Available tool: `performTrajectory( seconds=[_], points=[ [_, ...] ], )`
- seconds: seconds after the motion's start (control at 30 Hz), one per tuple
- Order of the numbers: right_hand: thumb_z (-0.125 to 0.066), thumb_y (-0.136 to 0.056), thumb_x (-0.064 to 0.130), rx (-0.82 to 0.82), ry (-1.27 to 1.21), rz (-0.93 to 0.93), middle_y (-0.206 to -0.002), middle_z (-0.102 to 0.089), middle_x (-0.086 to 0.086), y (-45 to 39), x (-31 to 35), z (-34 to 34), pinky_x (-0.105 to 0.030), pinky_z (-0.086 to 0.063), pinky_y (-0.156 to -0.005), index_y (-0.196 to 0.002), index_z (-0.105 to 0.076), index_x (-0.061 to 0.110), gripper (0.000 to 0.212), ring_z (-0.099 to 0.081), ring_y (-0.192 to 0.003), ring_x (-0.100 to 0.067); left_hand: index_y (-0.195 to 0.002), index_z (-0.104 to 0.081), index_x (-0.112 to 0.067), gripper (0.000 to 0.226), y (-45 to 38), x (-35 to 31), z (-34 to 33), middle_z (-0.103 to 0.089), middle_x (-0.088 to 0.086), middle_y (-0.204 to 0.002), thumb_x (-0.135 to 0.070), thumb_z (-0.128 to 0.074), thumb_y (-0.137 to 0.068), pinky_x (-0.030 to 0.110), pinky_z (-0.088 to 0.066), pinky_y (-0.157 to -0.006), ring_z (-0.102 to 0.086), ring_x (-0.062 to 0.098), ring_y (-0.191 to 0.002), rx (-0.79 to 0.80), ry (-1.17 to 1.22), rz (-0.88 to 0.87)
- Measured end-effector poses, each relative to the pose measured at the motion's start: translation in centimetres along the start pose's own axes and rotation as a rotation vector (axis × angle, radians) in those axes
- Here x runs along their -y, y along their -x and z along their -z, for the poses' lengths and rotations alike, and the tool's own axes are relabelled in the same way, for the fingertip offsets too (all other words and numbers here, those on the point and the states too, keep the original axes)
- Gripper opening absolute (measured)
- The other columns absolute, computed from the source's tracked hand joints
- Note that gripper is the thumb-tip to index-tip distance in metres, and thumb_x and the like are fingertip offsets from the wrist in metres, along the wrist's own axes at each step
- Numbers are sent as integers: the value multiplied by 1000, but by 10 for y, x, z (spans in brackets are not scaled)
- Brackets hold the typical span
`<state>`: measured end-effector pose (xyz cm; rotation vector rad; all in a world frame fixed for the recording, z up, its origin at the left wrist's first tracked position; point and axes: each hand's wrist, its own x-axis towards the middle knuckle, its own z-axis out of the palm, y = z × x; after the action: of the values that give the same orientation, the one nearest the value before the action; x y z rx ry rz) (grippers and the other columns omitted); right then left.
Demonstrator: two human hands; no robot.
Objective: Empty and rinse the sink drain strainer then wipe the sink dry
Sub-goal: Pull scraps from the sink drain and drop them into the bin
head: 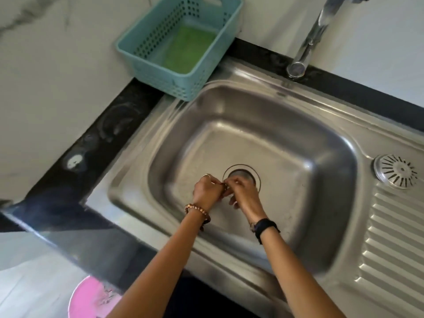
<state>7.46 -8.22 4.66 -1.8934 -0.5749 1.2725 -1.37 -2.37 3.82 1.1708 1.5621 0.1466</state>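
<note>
The steel sink [298, 143] fills the middle of the view, and its round drain opening [246, 174] has no strainer in it. A round slotted steel strainer [395, 172] lies on the drainboard to the right of the basin. Both my hands are down in the basin at the drain's near left rim. My left hand [206, 191], with a bead bracelet on the wrist, has curled fingers that meet the fingertips of my right hand [244, 195], which wears a black wristband. Blur hides whether something small is pinched between them.
A teal plastic basket [146, 63] holding a green scrub pad [188, 49] stands on the black counter at the sink's back left corner. The chrome tap [307, 44] reaches over the back rim. A ribbed drainboard [394, 244] lies right. A pink round object [89, 299] sits below the counter.
</note>
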Motion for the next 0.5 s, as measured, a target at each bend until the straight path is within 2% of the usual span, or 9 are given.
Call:
performTrajectory(
  seconds=[0.07, 0.13, 0.17, 0.27, 0.37, 0.5],
  points=[
    [-50, -87, 13, -50, 145, 28, -72, -69, -10, -9, 1, -1, -24, -48, -48, -79, -65, 11, 17, -62, -58, -19, -71, -63, -13, 6, 4, 2, 8, -73, 16, -82, -11, -61, -77, 39, -56, -84, -70, 30, -82, -6, -39, -12],
    [-48, -87, 12, -159, 347, -7, -96, -70, -17, -28, -2, 8, -38, -54, -74, -94, -69, 7, 22, -65, -87, -34, -88, -69, -2, 16, 1, -2, 7, -72, 19, -96, -12, -63, -77, 36, -55, -86, -68, 31, -92, 2, -118, -25],
    [-47, -89, 14, -216, 442, -49, -106, -68, -17, -37, -6, 14, -40, -52, -81, -102, -67, 8, 25, -63, -96, -35, -96, -67, 0, 23, -3, -4, 5, -70, 19, -101, -12, -66, -77, 33, -54, -84, -66, 32, -96, 1, -161, -31],
    [-44, -92, 17, -263, 577, -102, -118, -63, -17, -59, -22, 27, -37, -47, -86, -112, -64, 10, 29, -58, -106, -35, -102, -64, 1, 27, -18, -10, 0, -66, 19, -109, -11, -68, -78, 31, -48, -75, -62, 33, -101, -11, -268, -39],
    [-48, -89, 13, -173, 600, -52, -120, -63, -14, -78, -31, 27, -37, -50, -89, -111, -66, 16, 28, -59, -107, -33, -101, -64, 1, 23, -32, -11, -11, -65, 19, -109, -9, -60, -81, 31, -47, -73, -61, 34, -100, -38, -306, -51],
    [-54, -81, 14, -95, 785, 97, -114, -65, -8, -89, -42, 6, -35, -48, -80, -105, -66, 17, 27, -61, -101, -30, -100, -66, 1, 24, -44, -4, -24, -66, 20, -108, -8, -56, -79, 31, -46, -73, -61, 37, -99, -42, -361, -31]
  ],
)
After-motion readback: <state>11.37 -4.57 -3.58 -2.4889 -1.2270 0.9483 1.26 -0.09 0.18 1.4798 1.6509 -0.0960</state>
